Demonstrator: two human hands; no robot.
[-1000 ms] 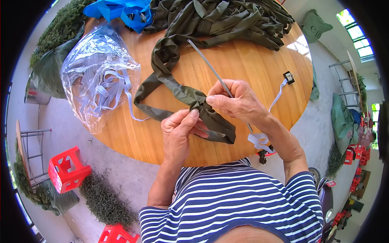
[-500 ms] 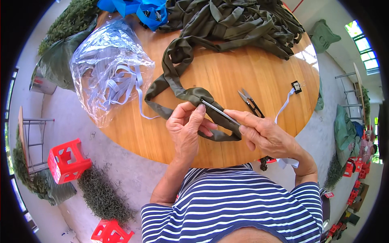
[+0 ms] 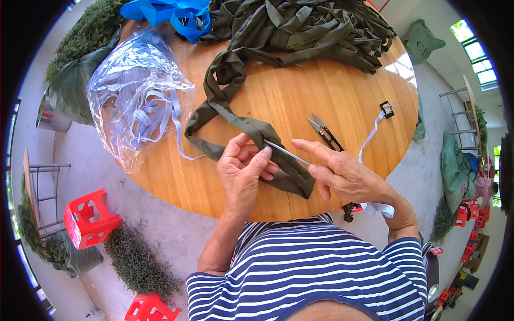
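My left hand pinches a long olive-green fabric strip near the table's front edge. A thin metal rod comes out of the cloth beside my left fingertips. At the rod's other end is my right hand, its thumb against the rod and its index finger raised off it. What the other right fingers hold is hidden. Below my right wrist hangs a pale elastic band. Beyond that hand, black-handled thread snips lie with their blades pointing away.
A heap of olive fabric strips covers the round wooden table's far side, beside blue fabric. At left is a clear plastic bag of pale elastic. A black clip holds more elastic at right. Red stools stand on the floor.
My right index finger has lifted off the rod, while the thumb stays at its end. The lower fold of the green strip has shifted toward me. The view has moved slightly.
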